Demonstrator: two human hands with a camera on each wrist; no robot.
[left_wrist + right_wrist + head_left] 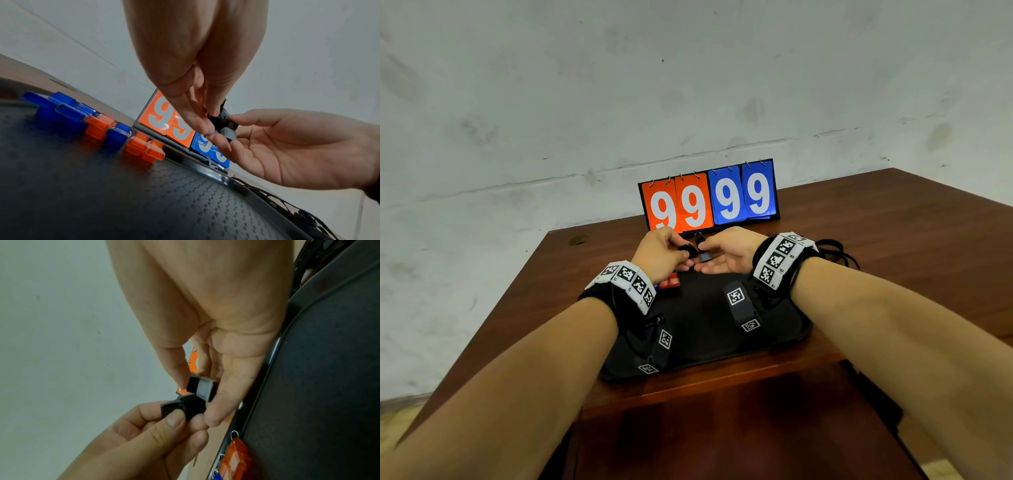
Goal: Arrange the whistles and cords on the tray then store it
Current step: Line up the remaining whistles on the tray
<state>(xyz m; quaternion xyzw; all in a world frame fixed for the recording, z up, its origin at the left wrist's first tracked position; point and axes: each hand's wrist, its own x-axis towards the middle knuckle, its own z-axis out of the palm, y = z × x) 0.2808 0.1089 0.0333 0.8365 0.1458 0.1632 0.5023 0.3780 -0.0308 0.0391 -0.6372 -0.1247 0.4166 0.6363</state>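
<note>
Up above the far edge of the tray [784,329], both hands meet and hold black whistles. The left hand [659,255] pinches one black whistle [180,408] between its thumb and first fingers. The right hand [726,253] pinches a second black whistle [203,388] by its mouth end, thumb on one side and fingers on the other. The two black whistles touch each other in the air, just over the table [893,222], a little past the tray's far rim.

More whistles lie on the tray in a row along that far rim. The blue whistles [59,107] are at the left end. The orange whistles [144,147] are next to them, and one more blue one sits between the orange ones. They lie close together, some touching.

The tray is black with a dotted mat inside. It sits on the brown wooden table, close to the near edge.

The cords [835,250] are thin and black. They lie in a loose heap on the table, just to the right of the tray, behind the right wrist. They are not on the tray.

A scoreboard [709,197] stands upright at the back of the table, near the wall [688,85]. It shows 99 on orange cards and 99 on blue cards. The hands are just in front of it.

Both wrists wear black bands with black and white square marks.
</note>
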